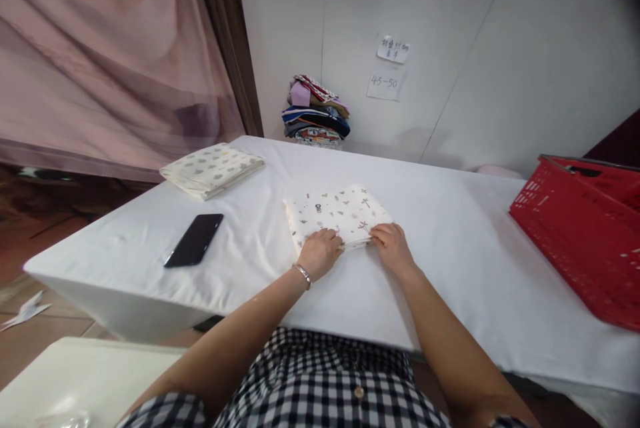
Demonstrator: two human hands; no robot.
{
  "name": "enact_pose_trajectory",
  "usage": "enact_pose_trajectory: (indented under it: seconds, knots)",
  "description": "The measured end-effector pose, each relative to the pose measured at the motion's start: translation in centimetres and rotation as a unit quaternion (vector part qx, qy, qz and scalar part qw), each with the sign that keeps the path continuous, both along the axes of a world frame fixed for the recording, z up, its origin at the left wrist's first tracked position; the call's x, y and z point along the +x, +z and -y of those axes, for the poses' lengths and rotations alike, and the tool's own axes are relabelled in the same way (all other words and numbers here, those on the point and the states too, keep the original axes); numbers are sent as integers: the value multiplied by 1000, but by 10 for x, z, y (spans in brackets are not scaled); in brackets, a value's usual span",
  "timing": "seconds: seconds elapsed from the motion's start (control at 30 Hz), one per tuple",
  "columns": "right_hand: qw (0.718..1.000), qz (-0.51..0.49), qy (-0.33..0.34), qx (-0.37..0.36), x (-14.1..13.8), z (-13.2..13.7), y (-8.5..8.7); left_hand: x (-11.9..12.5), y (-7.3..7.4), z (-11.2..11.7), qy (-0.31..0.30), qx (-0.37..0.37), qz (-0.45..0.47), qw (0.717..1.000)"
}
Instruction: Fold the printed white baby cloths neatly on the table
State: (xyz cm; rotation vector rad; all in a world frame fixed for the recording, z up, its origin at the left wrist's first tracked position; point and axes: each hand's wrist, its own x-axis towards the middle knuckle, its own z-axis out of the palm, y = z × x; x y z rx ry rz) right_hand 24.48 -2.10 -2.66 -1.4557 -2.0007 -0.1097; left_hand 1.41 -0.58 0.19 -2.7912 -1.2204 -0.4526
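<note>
A folded white cloth (335,210) printed with small palm trees and figures lies flat on the table in front of me. My left hand (320,253), with a bracelet at the wrist, is on its near edge, fingers curled over the fabric. My right hand (393,246) pinches the near right corner of the same cloth between thumb and fingers. The layers of the fold show along the near edge between my hands. Parts of the edge are hidden under my fingers.
On the white-covered table (450,241) a second folded cloth (213,168) with grey shapes lies at the far left, a black phone (195,240) nearer me. A red plastic basket (575,235) stands at right. Folded fabrics (316,111) are stacked behind the table, by the wall.
</note>
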Motion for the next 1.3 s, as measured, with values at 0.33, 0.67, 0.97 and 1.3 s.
enact_pose_trajectory:
  seconds: [0.33,0.67,0.97,1.3]
  knots:
    - [999,31,-6,-37,14,1,1,-2,0,-3,33,-37,27,998]
    - [1000,7,-21,-17,17,-5,-3,1,4,-1,50,-36,8,998]
    - [1000,-1,-8,-29,18,-5,-3,-2,2,-2,36,-35,22,998]
    - [1000,11,-8,-14,16,-4,-1,2,10,-5,60,-80,32,994]
